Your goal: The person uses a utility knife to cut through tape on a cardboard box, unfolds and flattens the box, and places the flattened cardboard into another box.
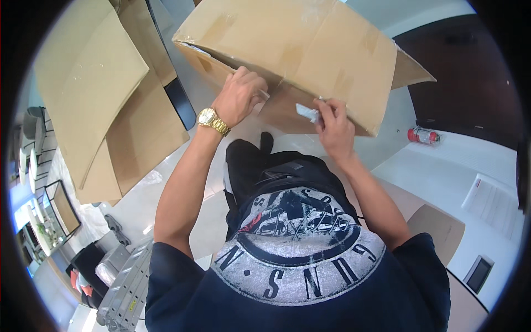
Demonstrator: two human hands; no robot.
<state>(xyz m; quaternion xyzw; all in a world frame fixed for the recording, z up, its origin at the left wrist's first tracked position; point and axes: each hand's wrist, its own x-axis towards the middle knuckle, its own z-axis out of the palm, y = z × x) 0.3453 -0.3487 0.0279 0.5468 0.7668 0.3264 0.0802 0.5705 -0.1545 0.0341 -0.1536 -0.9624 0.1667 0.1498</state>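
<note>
A large brown cardboard box (310,50) is tilted in front of me, with a gap along its near lower edge. My left hand (240,95) is at this edge, its fingers curled closed. A small pale bit shows at its fingertips; I cannot make out what it is. Farther right along the same edge, my right hand (336,128) pinches a crumpled strip of clear tape (306,112). Its knuckles are close against the cardboard.
Large flattened cardboard sheets (91,72) stand to the left. A folded metal ladder (127,288) lies at lower left, near dark shoes (116,228). A wrapped red fire extinguisher (423,136) is by the right wall, beside a dark door (464,72).
</note>
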